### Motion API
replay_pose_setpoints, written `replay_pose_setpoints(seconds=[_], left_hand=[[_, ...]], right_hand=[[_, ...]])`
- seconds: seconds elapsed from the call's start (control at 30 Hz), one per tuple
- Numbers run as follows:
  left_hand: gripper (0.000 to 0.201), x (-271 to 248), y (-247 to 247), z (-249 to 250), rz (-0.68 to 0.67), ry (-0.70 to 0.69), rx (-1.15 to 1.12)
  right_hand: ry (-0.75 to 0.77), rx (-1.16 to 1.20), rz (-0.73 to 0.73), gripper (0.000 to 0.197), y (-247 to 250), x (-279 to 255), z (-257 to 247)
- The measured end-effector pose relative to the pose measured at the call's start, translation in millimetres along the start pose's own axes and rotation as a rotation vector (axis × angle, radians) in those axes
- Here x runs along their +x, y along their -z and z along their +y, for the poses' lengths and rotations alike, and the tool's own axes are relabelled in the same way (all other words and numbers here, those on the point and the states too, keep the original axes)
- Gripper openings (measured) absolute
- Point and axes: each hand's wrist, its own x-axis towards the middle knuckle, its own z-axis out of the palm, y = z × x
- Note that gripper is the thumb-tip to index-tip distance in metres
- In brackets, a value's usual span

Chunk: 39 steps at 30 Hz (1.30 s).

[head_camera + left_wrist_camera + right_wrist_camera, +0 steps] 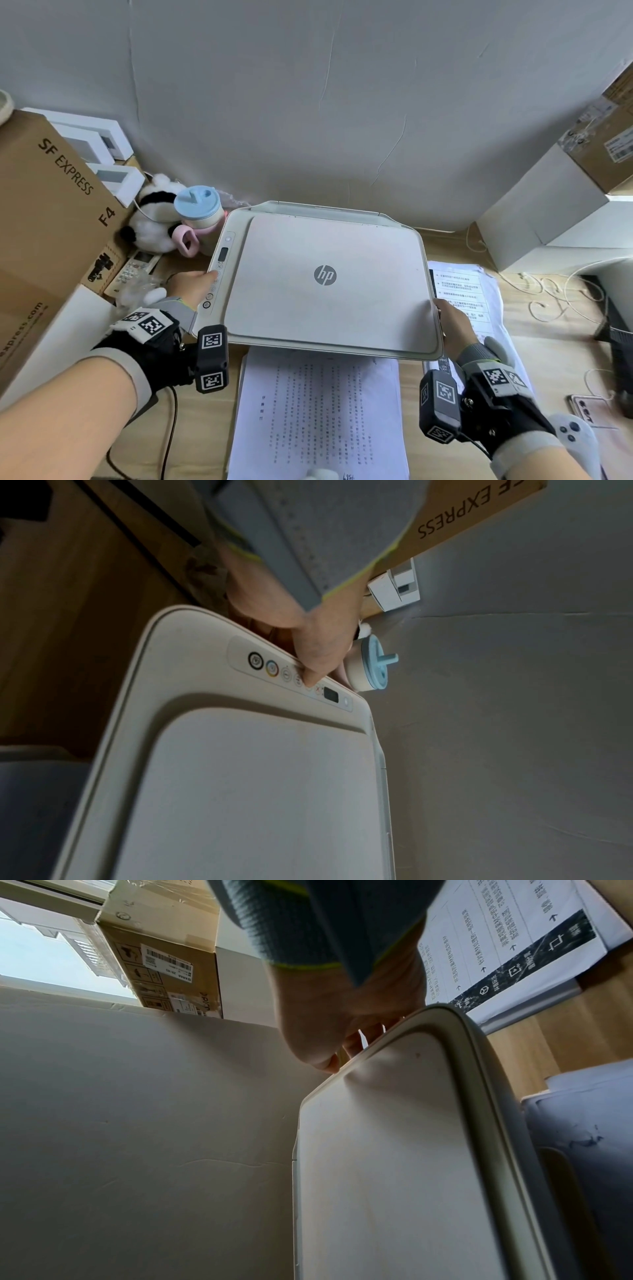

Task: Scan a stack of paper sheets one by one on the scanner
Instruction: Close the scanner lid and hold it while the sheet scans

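A white HP scanner [325, 291] sits mid-desk with its lid [257, 791] down. My left hand [191, 284] is at its left side, one fingertip [310, 679] pressing a button on the control panel [274, 669]. My right hand [452, 318] holds the lid's right front edge [455, 1047], thumb on top and fingers under the rim. One stack of printed sheets [318, 411] lies in front of the scanner. Another stack [462, 291] lies to its right, partly under my right hand.
A cardboard SF Express box [51, 212], a plush panda [154, 219] and a blue-lidded cup [198, 209] crowd the left. White boxes [548, 212] and loose cables [555, 298] stand at the right, with a phone [589, 407] and a game controller [575, 435] nearer.
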Motion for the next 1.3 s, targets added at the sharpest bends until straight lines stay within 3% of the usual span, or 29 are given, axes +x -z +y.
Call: replay_pose_setpoints(seconds=[0.17,0.37,0.6,0.73,1.2,1.3], left_hand=[[0.03,-7.0,1.0,-6.9,0.034,0.054,-0.017],[0.031,-11.1,2.6,-29.9,0.034,-0.023,-0.11],[0.026,-19.5,4.2,-31.4,0.053,-0.105,-0.06],[0.014,-25.6,3.5,-24.6,0.061,-0.094,-0.025],[0.031,-20.0,11.2,-18.4,-0.012,0.004,0.034],[0.027,-18.7,11.7,-19.7,-0.003,-0.013,0.029]], right_hand=[[0.003,0.021,0.006,0.023,1.5,-1.3,6.1],[-0.017,0.013,0.046,0.023,2.7,-7.5,23.5],[0.011,0.022,0.089,0.024,0.7,-10.3,40.8],[0.06,-0.003,0.082,0.029,1.3,-11.2,46.3],[0.044,-0.011,0.071,0.028,2.7,0.3,46.0],[0.038,-0.018,0.061,0.027,2.6,3.2,45.7]])
